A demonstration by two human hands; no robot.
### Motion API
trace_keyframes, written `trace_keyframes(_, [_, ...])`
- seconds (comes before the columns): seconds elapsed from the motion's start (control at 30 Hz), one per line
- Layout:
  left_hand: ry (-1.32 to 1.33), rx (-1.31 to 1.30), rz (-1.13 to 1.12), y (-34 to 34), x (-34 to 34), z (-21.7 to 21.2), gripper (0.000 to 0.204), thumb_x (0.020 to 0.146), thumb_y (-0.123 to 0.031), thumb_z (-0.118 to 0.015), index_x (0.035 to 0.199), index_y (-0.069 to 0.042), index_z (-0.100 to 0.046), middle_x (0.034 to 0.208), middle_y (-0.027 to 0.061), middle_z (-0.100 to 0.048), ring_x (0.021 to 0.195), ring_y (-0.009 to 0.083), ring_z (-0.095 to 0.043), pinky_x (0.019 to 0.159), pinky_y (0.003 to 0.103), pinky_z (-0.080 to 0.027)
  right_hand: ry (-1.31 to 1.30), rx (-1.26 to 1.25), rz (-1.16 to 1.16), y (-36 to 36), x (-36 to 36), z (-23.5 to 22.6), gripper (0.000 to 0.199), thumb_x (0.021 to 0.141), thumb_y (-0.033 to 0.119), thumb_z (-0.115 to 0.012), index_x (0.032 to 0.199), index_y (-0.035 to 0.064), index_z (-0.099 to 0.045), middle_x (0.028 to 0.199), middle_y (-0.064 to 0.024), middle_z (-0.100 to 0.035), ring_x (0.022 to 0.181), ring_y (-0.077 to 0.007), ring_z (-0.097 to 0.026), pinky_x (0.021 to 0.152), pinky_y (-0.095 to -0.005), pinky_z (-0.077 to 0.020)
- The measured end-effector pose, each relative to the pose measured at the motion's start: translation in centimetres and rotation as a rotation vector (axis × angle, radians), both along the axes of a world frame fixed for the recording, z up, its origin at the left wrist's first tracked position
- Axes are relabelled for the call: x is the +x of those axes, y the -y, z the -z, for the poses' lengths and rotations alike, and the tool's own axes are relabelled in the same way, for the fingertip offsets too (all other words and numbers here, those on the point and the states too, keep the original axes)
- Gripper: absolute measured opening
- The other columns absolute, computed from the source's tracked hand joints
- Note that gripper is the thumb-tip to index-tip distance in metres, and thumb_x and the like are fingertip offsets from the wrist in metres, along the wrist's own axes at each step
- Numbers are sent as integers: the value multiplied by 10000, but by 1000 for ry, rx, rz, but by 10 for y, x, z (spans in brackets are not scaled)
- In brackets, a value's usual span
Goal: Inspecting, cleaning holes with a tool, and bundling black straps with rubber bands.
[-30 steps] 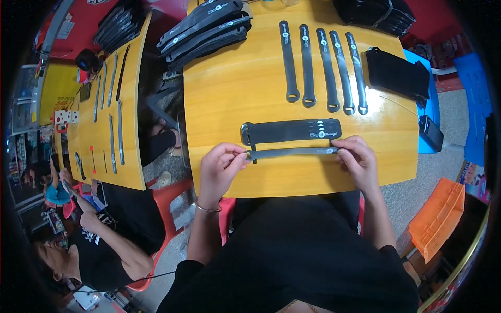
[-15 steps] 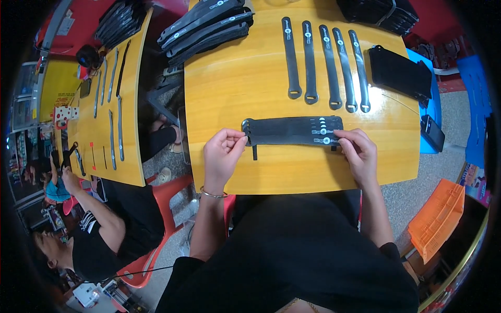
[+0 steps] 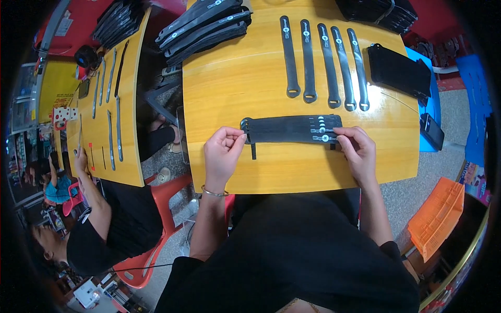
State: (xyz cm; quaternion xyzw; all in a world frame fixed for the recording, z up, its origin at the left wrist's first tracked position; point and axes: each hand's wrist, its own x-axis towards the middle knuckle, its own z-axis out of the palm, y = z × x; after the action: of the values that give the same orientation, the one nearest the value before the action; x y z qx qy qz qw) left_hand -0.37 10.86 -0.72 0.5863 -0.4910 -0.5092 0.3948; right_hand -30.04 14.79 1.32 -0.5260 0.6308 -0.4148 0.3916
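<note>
Black fastening strap [image 3: 295, 137] has shifted farther out since 1 second ago, now along the near edge of the overlapped straps [image 3: 284, 124] on the yellow table [image 3: 219, 94]. Head view: left hand [image 3: 223, 149] and right hand [image 3: 359, 149] pinch its 2 ends; likely light, limp, best held taut there.

L hand [image 3: 220, 154] & R hand [image 3: 361, 154] approx. level, apart; fingers [image 3: 229, 134] bent, thumb-index pinch; 2 forearms [image 3: 209, 229] fwd.

The table [image 3: 224, 88] looks like smooth, glossy wood; straps [image 3: 308, 62] at one o'clock shine; the four-o'clock basket [image 3: 440, 216] looks plastic.
</note>
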Motion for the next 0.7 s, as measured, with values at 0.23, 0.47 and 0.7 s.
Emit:
trace_keyframes(0.23, [28, -18, 1, 0, -1, 0, 39, 844, 36, -620, 853, 26, -583, 692, -15, -583, 567, -11, -499, 487, 134, -353, -13, -19, 1, 1, 1, 1, 116, 839, 21, -629, 942, 5, -680, 780, -45, -595, 677, -100, -557, 605, -222, -440])
trace_keyframes(0.47, [33, -36, -4, -1, -2, 0, 40, 841, 32, -623, 850, 27, -584, 688, -12, -586, 566, -12, -501, 485, 133, -353, -7, 10, 21, 1, 1, 0, 120, 842, 28, -630, 948, 5, -681, 783, -45, -599, 674, -95, -556, 605, -221, -441])
trace_keyframes(0.7, [46, -45, -11, -1, -3, 1, 40, 835, 33, -628, 839, 26, -589, 665, -17, -581, 545, -16, -484, 472, 138, -339, 7, 22, 27, 1, 1, 2, 145, 850, 38, -630, 986, 7, -670, 838, -39, -609, 697, -84, -566, 632, -212, -462])
